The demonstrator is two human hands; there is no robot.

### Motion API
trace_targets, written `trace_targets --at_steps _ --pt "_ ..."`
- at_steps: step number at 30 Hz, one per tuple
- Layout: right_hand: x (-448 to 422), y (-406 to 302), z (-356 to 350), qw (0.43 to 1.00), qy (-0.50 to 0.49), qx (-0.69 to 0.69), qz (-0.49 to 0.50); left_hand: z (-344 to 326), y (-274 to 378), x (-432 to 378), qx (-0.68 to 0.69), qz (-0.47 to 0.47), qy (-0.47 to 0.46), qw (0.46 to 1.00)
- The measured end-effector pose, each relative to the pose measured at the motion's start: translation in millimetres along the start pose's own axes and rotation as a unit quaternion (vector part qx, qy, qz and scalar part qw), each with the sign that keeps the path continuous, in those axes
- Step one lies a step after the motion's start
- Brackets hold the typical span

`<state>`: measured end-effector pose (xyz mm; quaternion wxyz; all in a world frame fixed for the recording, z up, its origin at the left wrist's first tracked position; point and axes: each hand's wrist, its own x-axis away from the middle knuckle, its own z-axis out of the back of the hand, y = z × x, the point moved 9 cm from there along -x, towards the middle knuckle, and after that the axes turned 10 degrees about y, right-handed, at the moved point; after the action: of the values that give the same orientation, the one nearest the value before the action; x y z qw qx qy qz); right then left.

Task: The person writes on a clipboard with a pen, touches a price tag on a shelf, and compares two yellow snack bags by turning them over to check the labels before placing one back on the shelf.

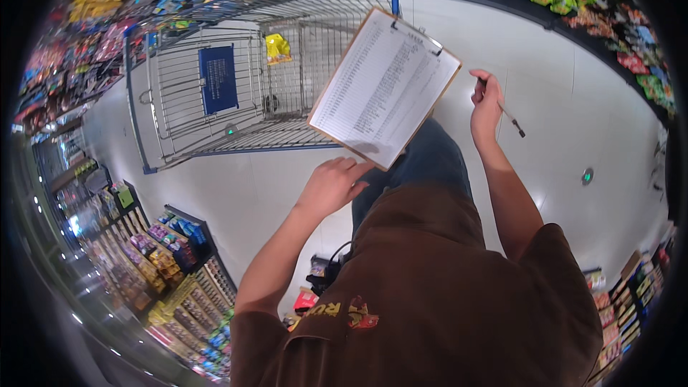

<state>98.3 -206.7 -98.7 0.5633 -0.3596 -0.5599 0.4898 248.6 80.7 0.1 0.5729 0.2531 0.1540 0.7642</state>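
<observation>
A clipboard (384,88) with a printed list on white paper lies tilted over the right end of a wire shopping cart (242,149). Its metal clip (416,37) is at the far edge. My left hand (334,185) is at the board's near edge, index finger against it and thumb apart; whether it grips the board is unclear. To the right of the board, my right hand (485,105) is raised and holds a slim pen (510,114), which slants down from the fingers.
Inside the cart is a yellow package (278,48); a blue sign panel (218,79) hangs on its wire. Packed snack shelves (591,8) curve along the far right. Display racks (177,263) stand at lower left, and more shelves (623,306) at lower right. Pale floor tiles (548,91) lie between.
</observation>
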Motion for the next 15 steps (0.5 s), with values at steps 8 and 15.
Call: trace_targets --at_steps 8,15 --pt "104.5 1.1 -55.1 0.992 -0.057 -0.101 0.04 -43.1 -29.7 -25.0 0.015 -0.22 -0.095 0.971" --pt "162.7 23.7 -92.3 0.985 -0.042 -0.12 0.119 -45.8 -59.0 -28.5 0.02 -0.375 0.016 0.927"
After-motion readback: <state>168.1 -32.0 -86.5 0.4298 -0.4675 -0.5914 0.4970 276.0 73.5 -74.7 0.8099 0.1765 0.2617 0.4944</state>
